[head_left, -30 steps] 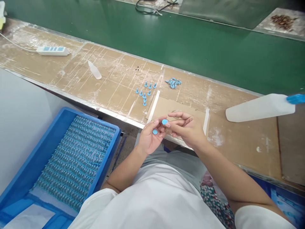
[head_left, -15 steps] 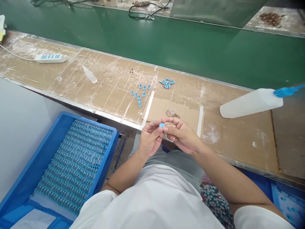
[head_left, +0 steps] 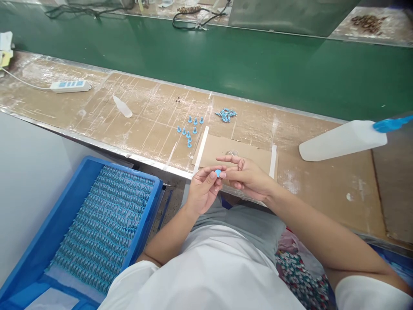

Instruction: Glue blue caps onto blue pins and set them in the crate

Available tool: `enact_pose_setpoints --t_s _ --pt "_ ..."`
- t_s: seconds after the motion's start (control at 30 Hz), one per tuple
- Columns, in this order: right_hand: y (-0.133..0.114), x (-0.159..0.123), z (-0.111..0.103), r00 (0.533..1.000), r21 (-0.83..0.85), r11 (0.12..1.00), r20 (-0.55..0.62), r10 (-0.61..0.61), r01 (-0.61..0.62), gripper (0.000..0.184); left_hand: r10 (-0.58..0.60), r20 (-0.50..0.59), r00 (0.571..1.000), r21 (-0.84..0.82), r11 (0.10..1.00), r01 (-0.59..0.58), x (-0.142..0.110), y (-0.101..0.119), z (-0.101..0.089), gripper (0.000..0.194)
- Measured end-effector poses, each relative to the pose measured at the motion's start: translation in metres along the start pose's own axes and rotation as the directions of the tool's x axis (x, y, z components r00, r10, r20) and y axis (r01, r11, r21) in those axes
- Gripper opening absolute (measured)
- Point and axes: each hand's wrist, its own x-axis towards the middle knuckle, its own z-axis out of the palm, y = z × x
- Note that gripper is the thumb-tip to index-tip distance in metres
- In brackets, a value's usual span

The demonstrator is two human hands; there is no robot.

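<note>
Head view: left hand [head_left: 201, 191] and right hand [head_left: 247, 176] fingers pinch narrowly on one small blue cap [head_left: 218, 173].

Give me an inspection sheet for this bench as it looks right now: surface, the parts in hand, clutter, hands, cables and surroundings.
Surface: brown workbench, scratched and smeared white, with a taped cardboard pad in front of the person.
Job's things: small blue part pinched between both hands; upright blue parts and a loose pile on the bench; blue tray holding rows of blue parts at the left.
Clutter: big white bottle with a blue tip lying down; small white bottle lying down.
Grippers: left hand and right hand meet at the part.
Cables: power strip with white lead; black cables beyond the belt.
Surroundings: green conveyor belt.
</note>
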Motion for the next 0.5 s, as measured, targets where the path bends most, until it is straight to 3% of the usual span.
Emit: enact_pose_setpoints --t_s 0.17,0.3,0.37,0.4,0.5 --pt "0.002 0.001 0.006 0.995 -0.001 0.996 -0.04 -0.089 0.089 0.062 0.071 -0.052 0.996 -0.023 0.997 -0.072 0.005 -0.002 0.002 0.026" --pt "-0.003 0.004 0.005 0.955 -0.243 0.939 -0.113 -0.275 0.242 0.046 0.062 -0.09 0.994 -0.08 0.994 -0.069 0.009 -0.001 -0.001 0.022" --pt "-0.013 0.017 -0.008 0.872 -0.419 0.836 -0.173 -0.457 0.355 0.035 0.041 -0.096 0.995 -0.119 0.992 -0.053 0.011 0.002 -0.004 0.02" --pt "-0.019 0.029 -0.018 0.802 -0.505 0.763 -0.204 -0.561 0.405 0.032 0.034 -0.096 0.995 -0.135 0.99 -0.047 0.012 0.004 -0.005 0.019" --pt "-0.037 0.079 -0.058 0.628 -0.717 0.597 -0.287 -0.723 0.36 0.035 0.03 -0.094 0.995 -0.152 0.987 -0.044 0.014 0.008 -0.008 0.019"
